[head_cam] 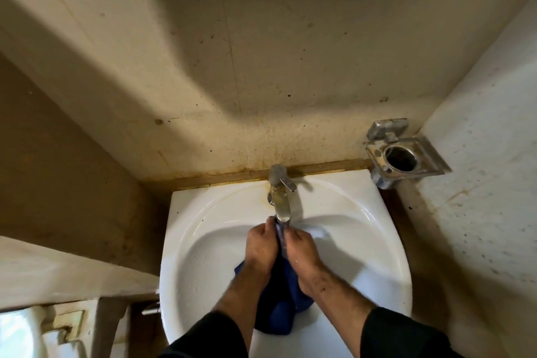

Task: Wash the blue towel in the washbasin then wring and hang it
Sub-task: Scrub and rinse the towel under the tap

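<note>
One white washbasin (203, 241) sits in a tight corner, and everything else lies around it. Its back edge meets a stained beige wall (261, 67) along a brown strip, its left side sits close beside a brown side wall (72, 154), and to its right a narrow dark gap separates it from a white speckled wall (479, 154). The bowl is wide and curved, with bare white surface left and right of the hands.

One metal tap (280, 195) stands at the middle of the basin's back edge, its spout reaching forward over the bowl. One blue towel (279, 308) hangs inside the bowl below the spout, bunched lengthwise and trailing towards the front rim.

Two hands are over the bowl, pressed close together just under the spout. The left hand (260, 244) grips the towel's upper end with curled fingers; the right hand (300, 250) grips the same part from the other side, fingers also curled round the cloth. Two dark sleeves (406, 334) cross the front rim.

One square metal holder (406, 157) with a round hole is fixed beyond the basin's back right corner, apart from the rim
</note>
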